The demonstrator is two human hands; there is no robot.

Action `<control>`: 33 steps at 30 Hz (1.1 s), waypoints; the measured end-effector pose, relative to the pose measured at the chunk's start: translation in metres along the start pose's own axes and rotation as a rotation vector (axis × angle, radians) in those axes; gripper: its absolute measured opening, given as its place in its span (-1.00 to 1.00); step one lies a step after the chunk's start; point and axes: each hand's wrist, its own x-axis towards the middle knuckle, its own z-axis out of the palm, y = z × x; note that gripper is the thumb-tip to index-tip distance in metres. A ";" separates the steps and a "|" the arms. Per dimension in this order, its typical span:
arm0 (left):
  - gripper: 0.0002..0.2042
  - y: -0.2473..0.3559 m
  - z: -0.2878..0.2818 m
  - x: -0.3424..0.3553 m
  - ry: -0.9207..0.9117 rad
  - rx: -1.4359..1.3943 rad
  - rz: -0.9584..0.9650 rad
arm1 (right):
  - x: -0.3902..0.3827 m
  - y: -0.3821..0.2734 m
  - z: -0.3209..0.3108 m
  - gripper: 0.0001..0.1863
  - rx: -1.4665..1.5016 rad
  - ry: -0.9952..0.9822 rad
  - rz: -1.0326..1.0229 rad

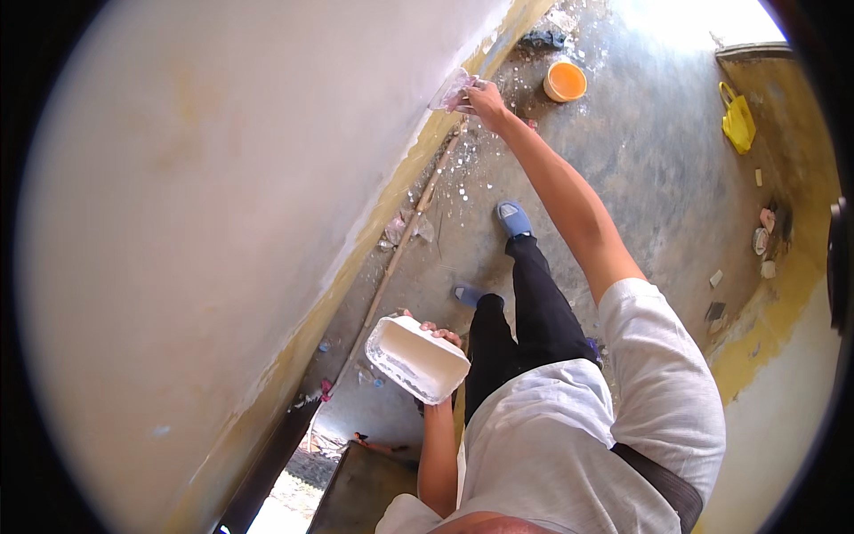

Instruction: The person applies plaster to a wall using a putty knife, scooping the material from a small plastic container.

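- The wall (222, 178) is filling the left side, its upper surface showing whitish; a yellowish band (358, 254) is running along its foot, beside the floor's left edge.
- A long thin pole (390, 269) is lying on the floor (640, 151), following that left edge.
- Crumpled clear plastic (394, 231) is lying just beside the pole.
- A white rectangular tray (416, 351) is being carried above the floor, near the wall and tilted, its open side showing; whitish residue is coating the inside.
- The left hand (442, 335) is grasping the tray, fingers curling at its far rim; the palm is hiding behind it.
- A flat, pale pinkish tool (452, 92) is lying against the wall at the top of the yellowish band; its exact outline is not reading clearly.
- The right hand (487, 102) is gripping this tool, the arm reaching far forward.
- Blue slippers (514, 220) are standing on the floor under the person.
- An orange bucket (566, 82) is standing upright toward the floor's far edge, near white spatter.
- A yellow bag (737, 125) is resting by the floor's right edge.
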 end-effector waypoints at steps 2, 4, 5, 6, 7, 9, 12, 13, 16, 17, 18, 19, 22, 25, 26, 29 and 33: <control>-0.40 0.001 0.014 -0.001 0.069 0.001 -0.017 | -0.010 -0.026 0.012 -0.78 -0.061 -0.024 -0.065; -0.41 0.000 0.034 -0.037 0.104 -0.019 0.010 | -0.054 -0.063 0.038 -0.78 -0.049 -0.059 -0.083; -0.41 -0.007 0.033 -0.025 0.108 -0.040 0.014 | -0.059 -0.098 0.041 -0.78 -0.044 -0.089 -0.138; -0.41 -0.013 0.032 -0.001 0.063 -0.058 -0.022 | -0.060 -0.138 0.045 -0.77 -0.053 -0.125 -0.176; -0.41 -0.015 0.034 0.003 0.035 -0.073 -0.025 | -0.081 -0.166 0.051 -0.77 -0.072 -0.136 -0.199; -0.41 -0.019 0.044 0.005 -0.040 -0.067 -0.043 | -0.132 -0.211 0.061 -0.78 0.080 -0.209 -0.291; -0.41 -0.032 0.060 0.009 -0.114 -0.065 -0.056 | -0.188 -0.230 0.037 -0.79 0.107 -0.246 -0.393; -0.41 -0.035 0.061 0.009 -0.111 -0.073 -0.059 | -0.198 -0.225 0.028 -0.79 0.095 -0.235 -0.429; -0.42 -0.045 0.064 0.006 -0.065 -0.099 -0.040 | -0.189 -0.163 -0.004 -0.81 0.092 -0.086 -0.325; -0.42 -0.044 0.061 0.005 -0.051 -0.095 -0.033 | -0.172 -0.127 -0.018 -0.82 0.114 -0.027 -0.239; -0.42 -0.042 0.057 0.004 -0.050 -0.096 -0.040 | -0.150 -0.092 -0.027 -0.82 0.095 0.037 -0.153; -0.42 -0.039 0.051 0.006 -0.053 -0.091 -0.054 | -0.124 -0.057 -0.038 -0.71 0.051 0.101 -0.068; -0.43 -0.034 0.024 -0.005 -0.011 -0.035 0.004 | -0.073 -0.002 -0.031 -0.71 -0.118 0.138 0.133; -0.45 -0.017 0.008 -0.020 0.070 0.052 0.047 | -0.020 0.039 -0.023 -0.75 -0.152 0.061 0.115; -0.46 -0.011 0.000 -0.024 0.068 0.023 0.037 | -0.010 0.042 -0.011 -0.76 -0.106 0.036 0.095; -0.45 -0.013 -0.006 -0.040 0.104 -0.033 0.082 | -0.012 0.034 0.021 -0.80 -0.085 -0.019 0.045; -0.45 -0.013 0.008 -0.040 0.063 -0.035 0.103 | -0.051 -0.040 0.056 -0.78 -0.025 -0.110 -0.060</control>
